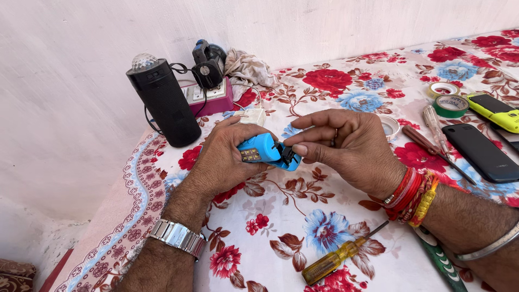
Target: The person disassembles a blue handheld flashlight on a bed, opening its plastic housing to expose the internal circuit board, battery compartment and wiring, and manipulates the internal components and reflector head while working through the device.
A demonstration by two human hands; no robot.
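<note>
Left hand (219, 162) wraps a small blue gadget (262, 150), fingers clamped round it, above the flowered tabletop (281, 227). Right hand (351, 146): thumb and forefinger pinched on a black part (287, 156) at the gadget's open end; the palm hides the rest. Gadget's underside not visible. Yellow-handled screwdriver (330, 262) lies near the front edge. Black phone (480, 152) and yellow phone (494, 111) are cut off at the right. Open cloth lies between the wrists.

Floral-sheeted bed (281, 238): yellow screwdriver (335, 259), tape rolls (450, 104), phones (480, 152), speaker (165, 103).
</note>
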